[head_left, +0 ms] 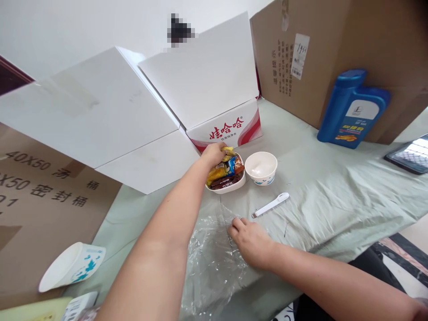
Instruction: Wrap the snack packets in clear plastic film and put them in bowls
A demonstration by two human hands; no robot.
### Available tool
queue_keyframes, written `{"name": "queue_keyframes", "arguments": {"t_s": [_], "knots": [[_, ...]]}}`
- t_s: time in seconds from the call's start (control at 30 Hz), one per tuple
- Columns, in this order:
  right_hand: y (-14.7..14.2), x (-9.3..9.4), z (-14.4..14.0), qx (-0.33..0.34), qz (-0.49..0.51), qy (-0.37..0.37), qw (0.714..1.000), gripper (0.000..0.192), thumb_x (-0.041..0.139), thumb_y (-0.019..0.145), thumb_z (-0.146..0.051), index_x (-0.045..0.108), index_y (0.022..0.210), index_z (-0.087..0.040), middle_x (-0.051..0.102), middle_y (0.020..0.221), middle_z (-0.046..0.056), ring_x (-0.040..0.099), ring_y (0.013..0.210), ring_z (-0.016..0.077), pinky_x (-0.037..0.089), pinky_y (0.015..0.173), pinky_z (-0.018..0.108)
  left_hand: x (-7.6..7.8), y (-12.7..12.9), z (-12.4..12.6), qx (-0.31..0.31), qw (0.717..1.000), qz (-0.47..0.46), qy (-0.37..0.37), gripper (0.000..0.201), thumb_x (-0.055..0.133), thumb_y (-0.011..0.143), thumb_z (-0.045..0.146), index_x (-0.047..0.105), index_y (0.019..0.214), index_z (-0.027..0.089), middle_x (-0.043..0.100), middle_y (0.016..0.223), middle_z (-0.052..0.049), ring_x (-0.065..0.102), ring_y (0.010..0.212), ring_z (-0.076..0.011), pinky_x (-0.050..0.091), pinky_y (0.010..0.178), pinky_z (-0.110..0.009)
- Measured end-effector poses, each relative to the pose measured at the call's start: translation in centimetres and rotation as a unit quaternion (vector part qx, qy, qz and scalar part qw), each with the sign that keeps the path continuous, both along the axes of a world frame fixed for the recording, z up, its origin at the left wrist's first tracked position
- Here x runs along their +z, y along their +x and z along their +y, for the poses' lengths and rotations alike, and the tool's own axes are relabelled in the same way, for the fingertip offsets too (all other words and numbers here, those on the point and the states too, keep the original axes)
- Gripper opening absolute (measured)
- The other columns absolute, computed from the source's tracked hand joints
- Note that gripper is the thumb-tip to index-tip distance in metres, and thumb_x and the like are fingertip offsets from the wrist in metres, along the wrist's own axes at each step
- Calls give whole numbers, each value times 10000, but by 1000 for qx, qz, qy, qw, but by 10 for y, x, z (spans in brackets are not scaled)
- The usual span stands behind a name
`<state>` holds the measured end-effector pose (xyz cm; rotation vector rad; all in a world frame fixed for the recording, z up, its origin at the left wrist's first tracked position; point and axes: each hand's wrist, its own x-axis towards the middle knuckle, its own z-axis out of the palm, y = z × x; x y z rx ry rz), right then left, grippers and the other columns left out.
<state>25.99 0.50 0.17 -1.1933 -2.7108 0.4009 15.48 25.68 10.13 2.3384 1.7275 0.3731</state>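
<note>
My left hand (214,154) reaches forward over a white bowl (230,186) full of wrapped snacks (224,173); its fingers close on a yellow wrapper at the bowl's far rim. My right hand (250,240) lies flat on a sheet of clear plastic film (214,263) on the pale green tablecloth, fingers pressing the film. A second white bowl (261,167) stands just right of the snack bowl and looks empty. A white spoon (270,204) lies on the cloth between that bowl and my right hand.
An open white carton with red print (230,129) stands behind the bowls. Large brown cardboard boxes (321,49) stand at right and left. A blue jug (351,109) leans against the right box. A tipped white cup (72,266) lies near left. A dark tablet (409,154) sits far right.
</note>
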Motion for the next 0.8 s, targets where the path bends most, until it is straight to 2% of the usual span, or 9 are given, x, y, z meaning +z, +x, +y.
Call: {"name": "queue_keyframes", "arguments": {"t_s": [0.17, 0.3, 0.37, 0.43, 0.5, 0.57, 0.63, 0.73, 0.8], "knots": [[-1, -3, -1, 0, 9, 19, 1000, 244, 552, 794, -102, 613, 1030, -106, 583, 1023, 149, 558, 922, 249, 495, 710, 341, -2, 7, -8, -36, 999, 33, -21, 237, 624, 815, 275, 726, 1021, 216, 679, 1172, -110, 609, 1099, -293, 434, 972, -403], [0, -4, 0, -6, 12, 15, 1000, 241, 521, 821, -98, 608, 1045, -116, 580, 1029, 140, 559, 905, 239, 488, 727, 339, -5, 16, -21, -15, 999, 39, -12, 441, 591, 862, 369, 601, 1275, 214, 561, 1340, -154, 528, 1221, -354, 384, 1020, -503], [2, -4, 0, -5, 15, 15, 1000, 240, 515, 828, -90, 612, 1045, -120, 582, 1030, 139, 558, 910, 233, 483, 750, 335, -2, 15, -40, -5, 997, 12, 73, 456, 537, 896, 331, 537, 1334, 201, 496, 1399, -154, 453, 1293, -343, 343, 1060, -501], [3, -4, -1, -5, 17, 19, 1000, 236, 511, 835, -86, 621, 1041, -118, 588, 1039, 147, 559, 921, 232, 478, 768, 333, 1, 7, -70, -14, 985, -27, 169, 377, 518, 896, 265, 575, 1253, 157, 545, 1311, -147, 481, 1250, -297, 366, 1053, -433], [3, -2, -4, -12, 12, 25, 1000, 231, 514, 854, -111, 631, 1053, -111, 597, 1071, 165, 563, 941, 246, 478, 770, 340, -1, -7, -109, -43, 985, -37, 161, 246, 508, 896, 251, 636, 1081, 151, 635, 1090, -112, 588, 1047, -246, 444, 953, -367], [2, 3, -11, -19, -10, 25, 999, 230, 525, 882, -166, 638, 1073, -107, 607, 1113, 185, 571, 972, 268, 482, 763, 351, -13, -27, -151, -75, 997, 20, 31, 193, 512, 905, 312, 666, 930, 198, 666, 867, -55, 625, 804, -210, 494, 790, -328], [1, 12, -19, -37, -42, 6, 998, 283, 557, 903, -260, 631, 1126, -101, 609, 1161, 203, 597, 951, 271, 487, 721, 345, -33, -51, -188, -69, 990, 107, -62, 198, 546, 890, 360, 683, 916, 220, 676, 877, -59, 623, 750, -212, 497, 720, -324], [6, 29, -25, -91, -72, -49, 992, 388, 591, 901, -403, 627, 1145, -104, 653, 1073, 190, 644, 792, 237, 470, 617, 315, -69, -81, -230, 6, 982, 189, -10, 359, 586, 874, 363, 638, 1182, 187, 649, 1106, -139, 609, 969, -292, 505, 813, -397], [13, 35, -19, -136, -55, -49, 988, 369, 537, 932, -441, 641, 1097, -127, 680, 954, 149, 650, 748, 222, 462, 615, 302, -90, -91, -250, 11, 982, 184, 39, 434, 543, 906, 337, 563, 1309, 179, 588, 1272, -164, 547, 1119, -327, 481, 911, -465]]}}
